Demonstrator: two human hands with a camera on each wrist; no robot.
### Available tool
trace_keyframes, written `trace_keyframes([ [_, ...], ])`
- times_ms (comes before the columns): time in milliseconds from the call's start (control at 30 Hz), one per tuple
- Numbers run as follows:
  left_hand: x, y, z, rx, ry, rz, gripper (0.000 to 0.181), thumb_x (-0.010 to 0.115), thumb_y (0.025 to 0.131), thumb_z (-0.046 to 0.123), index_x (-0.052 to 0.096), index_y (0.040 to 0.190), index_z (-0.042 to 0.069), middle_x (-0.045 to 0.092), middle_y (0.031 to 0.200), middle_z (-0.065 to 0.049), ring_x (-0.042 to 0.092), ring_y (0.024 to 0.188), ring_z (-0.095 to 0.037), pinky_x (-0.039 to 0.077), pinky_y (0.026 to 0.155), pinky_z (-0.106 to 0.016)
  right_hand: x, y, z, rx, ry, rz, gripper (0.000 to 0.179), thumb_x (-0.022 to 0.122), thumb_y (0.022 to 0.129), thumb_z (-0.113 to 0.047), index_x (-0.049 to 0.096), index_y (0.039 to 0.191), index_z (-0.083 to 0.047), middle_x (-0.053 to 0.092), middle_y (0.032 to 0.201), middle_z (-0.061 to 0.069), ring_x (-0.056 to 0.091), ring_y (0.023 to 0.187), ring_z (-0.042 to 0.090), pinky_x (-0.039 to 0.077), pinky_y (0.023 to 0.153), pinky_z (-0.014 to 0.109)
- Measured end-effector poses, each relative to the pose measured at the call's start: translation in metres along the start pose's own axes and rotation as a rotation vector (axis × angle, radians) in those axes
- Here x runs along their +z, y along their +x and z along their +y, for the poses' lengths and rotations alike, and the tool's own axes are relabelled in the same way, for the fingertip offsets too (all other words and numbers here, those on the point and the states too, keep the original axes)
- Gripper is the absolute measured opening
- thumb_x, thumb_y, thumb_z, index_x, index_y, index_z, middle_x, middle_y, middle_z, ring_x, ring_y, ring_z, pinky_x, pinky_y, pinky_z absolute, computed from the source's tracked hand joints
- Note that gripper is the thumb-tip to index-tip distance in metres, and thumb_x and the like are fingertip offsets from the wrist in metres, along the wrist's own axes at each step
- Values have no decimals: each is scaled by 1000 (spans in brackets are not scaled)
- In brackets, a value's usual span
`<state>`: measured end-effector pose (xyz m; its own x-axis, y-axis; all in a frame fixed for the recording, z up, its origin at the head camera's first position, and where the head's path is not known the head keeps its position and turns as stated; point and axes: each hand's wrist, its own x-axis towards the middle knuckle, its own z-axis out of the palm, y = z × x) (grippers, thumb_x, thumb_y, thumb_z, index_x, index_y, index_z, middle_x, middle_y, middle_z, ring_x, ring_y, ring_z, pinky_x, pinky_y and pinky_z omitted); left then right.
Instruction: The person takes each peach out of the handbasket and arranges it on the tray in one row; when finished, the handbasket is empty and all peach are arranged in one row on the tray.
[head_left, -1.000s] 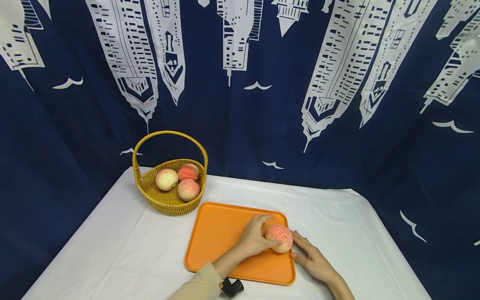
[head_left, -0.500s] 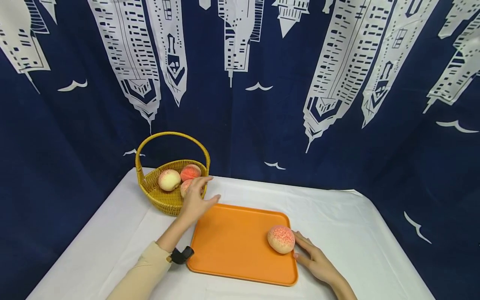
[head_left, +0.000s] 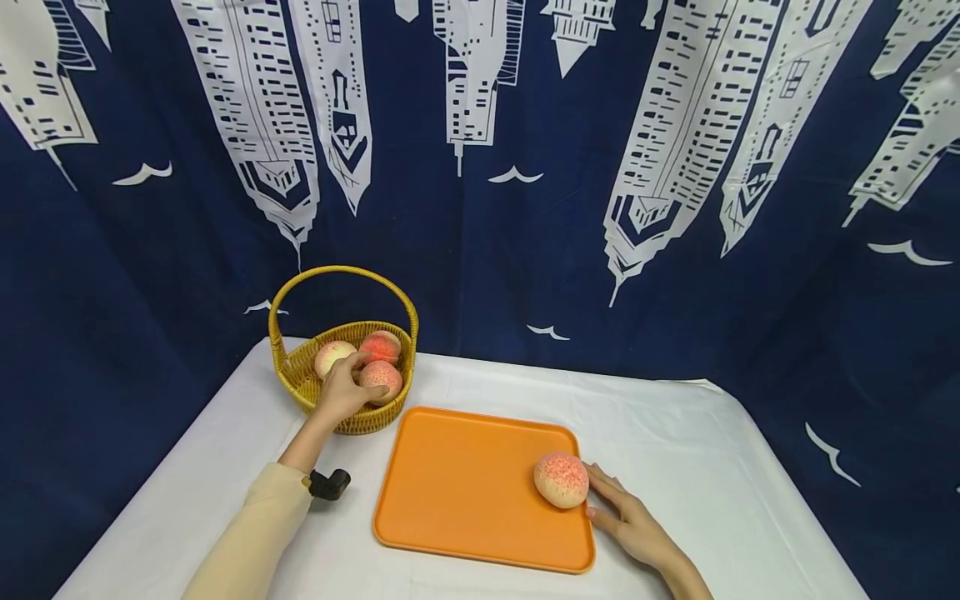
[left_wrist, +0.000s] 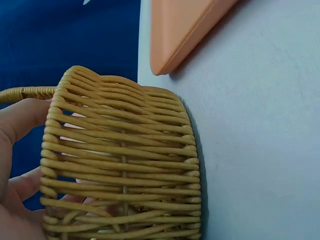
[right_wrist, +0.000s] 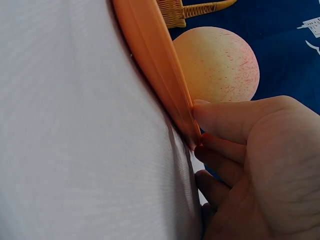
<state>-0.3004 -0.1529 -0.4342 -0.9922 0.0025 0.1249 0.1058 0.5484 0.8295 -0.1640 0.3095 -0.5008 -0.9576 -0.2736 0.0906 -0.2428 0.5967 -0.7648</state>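
Observation:
A yellow wicker basket (head_left: 365,422) stands at the back left with a pale peach (head_left: 335,358), a redder peach (head_left: 380,346) and a pink-speckled peach (head_left: 382,382). My left hand (head_left: 342,392) reaches over the basket's front rim, thumb and fingers curved round the speckled peach. In the left wrist view the basket's weave (left_wrist: 122,160) partly hides the fingers. On an orange tray (head_left: 465,492) another peach (head_left: 561,481) sits near the right edge. My right hand (head_left: 632,522) rests beside that edge, its thumb and fingertips touching the tray's side in the right wrist view.
A white cloth (head_left: 720,508) covers the table under the basket and tray. Behind it hangs a dark blue curtain (head_left: 480,275) with white building prints. The basket's tall arched handle (head_left: 341,268) rises above the peaches. A small black device (head_left: 330,485) sits on the left wrist.
My left hand has let go of the peach on the tray, moved left to the basket and curved round the speckled peach there. The right hand has stayed at the tray's edge.

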Motion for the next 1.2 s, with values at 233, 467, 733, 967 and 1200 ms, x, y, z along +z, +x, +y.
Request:
trace_keyframes([
  [233,6,10,-6,-29,37,-30,73,77,79,14,43,142,-2,46,142,-28,45,131,-44,39,106,-56,1,0,-2,17,10,-6,60,65,92,-29,47,145,-9,34,156,16,18,145,42,5,101,-5],
  [467,9,12,-5,-74,64,-42,75,77,78,13,43,143,-1,43,145,-29,39,133,-47,35,108,-59,1,0,-1,14,26,-11,60,65,92,-29,46,145,-8,33,156,16,19,149,21,5,100,-5],
  [733,11,11,-1,-87,93,-9,75,80,76,15,45,141,0,47,142,-28,42,129,-45,38,105,-58,1,0,1,-4,47,-10,60,64,92,-28,46,145,-7,33,156,17,15,133,-20,4,101,-5],
  [967,12,9,-1,-54,58,53,76,81,74,19,46,140,2,49,140,-25,44,126,-46,39,103,-59,0,0,3,-23,30,2,59,64,92,-28,46,145,-8,34,156,17,16,135,-15,6,102,-5],
  [1200,11,5,1,-6,-7,133,79,82,73,21,45,141,5,49,139,-23,47,126,-43,41,102,-57,0,0,4,-43,34,5,59,63,93,-28,46,145,-8,34,155,18,16,135,-18,5,102,-4],
])
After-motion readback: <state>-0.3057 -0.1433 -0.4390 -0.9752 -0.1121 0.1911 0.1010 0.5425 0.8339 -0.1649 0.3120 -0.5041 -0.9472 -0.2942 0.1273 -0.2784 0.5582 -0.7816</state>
